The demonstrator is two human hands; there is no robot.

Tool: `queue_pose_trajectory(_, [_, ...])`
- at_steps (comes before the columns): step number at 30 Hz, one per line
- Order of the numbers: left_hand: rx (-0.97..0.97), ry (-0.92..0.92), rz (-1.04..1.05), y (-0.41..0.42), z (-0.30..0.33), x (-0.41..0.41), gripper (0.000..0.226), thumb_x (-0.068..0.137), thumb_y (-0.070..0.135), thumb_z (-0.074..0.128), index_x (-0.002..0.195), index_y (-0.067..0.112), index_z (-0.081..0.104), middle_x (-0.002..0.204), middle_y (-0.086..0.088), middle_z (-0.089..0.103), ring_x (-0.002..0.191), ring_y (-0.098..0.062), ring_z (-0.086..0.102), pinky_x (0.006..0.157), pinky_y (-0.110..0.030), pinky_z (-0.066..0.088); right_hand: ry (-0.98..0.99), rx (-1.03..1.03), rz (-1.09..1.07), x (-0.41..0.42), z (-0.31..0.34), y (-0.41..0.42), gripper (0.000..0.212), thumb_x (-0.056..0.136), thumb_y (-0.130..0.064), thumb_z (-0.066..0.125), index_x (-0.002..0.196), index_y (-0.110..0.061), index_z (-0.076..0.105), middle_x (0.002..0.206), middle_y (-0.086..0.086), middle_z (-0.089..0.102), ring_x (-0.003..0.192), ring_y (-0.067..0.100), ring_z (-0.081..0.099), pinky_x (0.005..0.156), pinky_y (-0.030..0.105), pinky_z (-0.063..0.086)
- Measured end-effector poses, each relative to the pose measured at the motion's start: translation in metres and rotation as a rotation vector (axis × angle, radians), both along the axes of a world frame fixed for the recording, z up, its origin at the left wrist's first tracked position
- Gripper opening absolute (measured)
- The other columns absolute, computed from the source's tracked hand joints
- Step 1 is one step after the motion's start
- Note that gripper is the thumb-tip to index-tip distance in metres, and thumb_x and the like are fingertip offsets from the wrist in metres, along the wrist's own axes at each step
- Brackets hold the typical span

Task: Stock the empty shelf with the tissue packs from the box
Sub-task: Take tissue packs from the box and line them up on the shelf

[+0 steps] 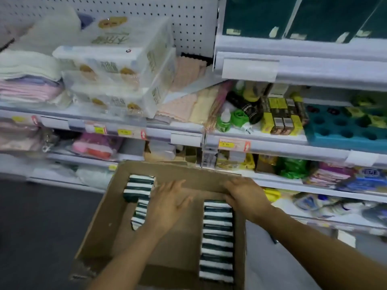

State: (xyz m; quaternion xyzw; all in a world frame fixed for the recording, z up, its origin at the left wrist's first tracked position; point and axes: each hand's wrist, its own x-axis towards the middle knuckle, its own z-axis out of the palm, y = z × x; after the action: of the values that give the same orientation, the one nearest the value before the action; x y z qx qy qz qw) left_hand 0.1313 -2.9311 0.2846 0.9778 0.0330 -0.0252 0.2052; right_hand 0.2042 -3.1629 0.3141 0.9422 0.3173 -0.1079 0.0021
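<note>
A brown cardboard box (104, 222) stands open on the floor below me. Inside it, dark green and white tissue packs stand on edge in two rows: a long row (217, 241) along the right wall and a shorter, partly tilted group (139, 191) at the far left. My left hand (167, 204) hovers flat inside the box, fingers spread, beside the left group. My right hand (247, 197) reaches to the far end of the right row, fingers curled over the top packs and the box's far wall. Dark green packs (259, 15) fill the top right shelf.
White store shelves (293, 141) run across the view. Clear-wrapped tissue bundles (117, 65) and folded towels (29, 80) sit at upper left. Bottles, small boxes and a teal tray (343, 130) fill the right middle shelf. Dark floor (41, 227) lies to the box's left.
</note>
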Motion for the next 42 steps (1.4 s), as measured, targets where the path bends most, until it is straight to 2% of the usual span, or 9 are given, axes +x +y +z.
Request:
queue_pose_trajectory(3, [-0.033,0.127,0.036,0.007,-0.045,0.001,0.049,0.092,0.048,0.057,0.134,0.021,0.056,0.128,-0.002,0.063,0.116,-0.023,0.058,0.097,-0.037,0.047,0.077,-0.074,-0.016,0.007,-0.036,0.004,0.036,0.103,-0.033,0.039,0.134,-0.020,0.051,0.132,0.006,0.052,0.123,0.028,0.046,0.088,0.034,0.041])
queue_pose_trajectory(6, [0.004,0.238,0.012,0.009,-0.074,0.012,0.045,0.094,0.042,0.056,0.134,0.022,0.054,0.127,-0.002,0.062,0.112,-0.022,0.058,0.094,-0.034,0.047,0.201,-0.133,-0.025,0.017,-0.077,0.012,0.032,0.102,-0.033,0.042,0.123,-0.015,0.057,0.123,0.009,0.058,0.112,0.028,0.055,0.077,0.032,0.044])
queue_pose_trajectory(12, [-0.083,0.361,0.002,-0.013,-0.127,0.036,0.031,0.096,0.030,0.055,0.122,0.013,0.060,0.122,-0.006,0.064,0.110,-0.025,0.060,0.091,-0.041,0.050,0.318,-0.211,-0.028,0.038,-0.134,0.019,0.027,0.099,-0.023,0.046,0.122,-0.013,0.056,0.121,0.011,0.061,0.108,0.028,0.059,0.083,0.034,0.050])
queue_pose_trajectory(17, [-0.029,0.319,-0.027,-0.049,-0.165,0.041,0.021,0.095,0.035,0.054,0.109,0.019,0.055,0.102,-0.001,0.064,0.093,-0.021,0.060,0.080,-0.035,0.049,0.316,-0.310,0.032,0.051,-0.170,0.026,0.026,0.099,-0.016,0.047,0.123,-0.011,0.054,0.123,0.010,0.061,0.111,0.028,0.059,0.085,0.035,0.049])
queue_pose_trajectory(28, [0.071,0.271,-0.195,-0.063,-0.201,0.051,0.047,0.089,0.049,0.061,0.131,0.030,0.056,0.132,0.003,0.048,0.118,-0.017,0.046,0.092,-0.035,0.036,0.195,-0.514,0.069,0.068,-0.200,0.033,0.025,0.097,-0.013,0.053,0.120,-0.018,0.059,0.127,0.005,0.060,0.118,0.026,0.056,0.088,0.038,0.047])
queue_pose_trajectory(32, [0.063,0.295,-0.183,-0.066,-0.201,0.056,0.046,0.089,0.043,0.059,0.132,0.027,0.058,0.130,0.002,0.048,0.118,-0.018,0.044,0.091,-0.034,0.040,0.199,-0.472,-0.002,0.071,-0.198,0.027,0.026,0.097,-0.014,0.051,0.122,-0.016,0.056,0.127,0.007,0.061,0.117,0.028,0.058,0.086,0.038,0.048])
queue_pose_trajectory(37, [-0.025,0.242,-0.112,-0.053,-0.180,0.049,0.036,0.085,0.044,0.057,0.116,0.026,0.061,0.120,0.007,0.049,0.112,-0.016,0.045,0.087,-0.034,0.039,0.055,-0.289,-0.052,0.066,-0.175,0.025,0.041,0.094,-0.030,0.052,0.130,-0.011,0.049,0.130,0.011,0.057,0.125,0.030,0.046,0.098,0.038,0.039])
queue_pose_trajectory(40, [-0.232,0.217,0.015,-0.038,-0.153,0.035,0.026,0.082,0.045,0.053,0.098,0.024,0.053,0.100,0.006,0.050,0.100,-0.020,0.052,0.083,-0.038,0.045,0.030,-0.071,-0.186,0.061,-0.141,0.020,0.039,0.092,-0.040,0.053,0.123,-0.015,0.054,0.120,0.009,0.062,0.116,0.030,0.053,0.087,0.036,0.045])
queue_pose_trajectory(42, [-0.362,0.223,0.137,-0.031,-0.131,0.026,0.026,0.085,0.040,0.059,0.099,0.020,0.052,0.094,0.004,0.054,0.091,-0.021,0.056,0.078,-0.037,0.047,0.022,0.055,-0.265,0.055,-0.117,0.017,0.036,0.091,-0.042,0.054,0.115,-0.017,0.057,0.110,0.010,0.064,0.105,0.030,0.057,0.075,0.035,0.047])
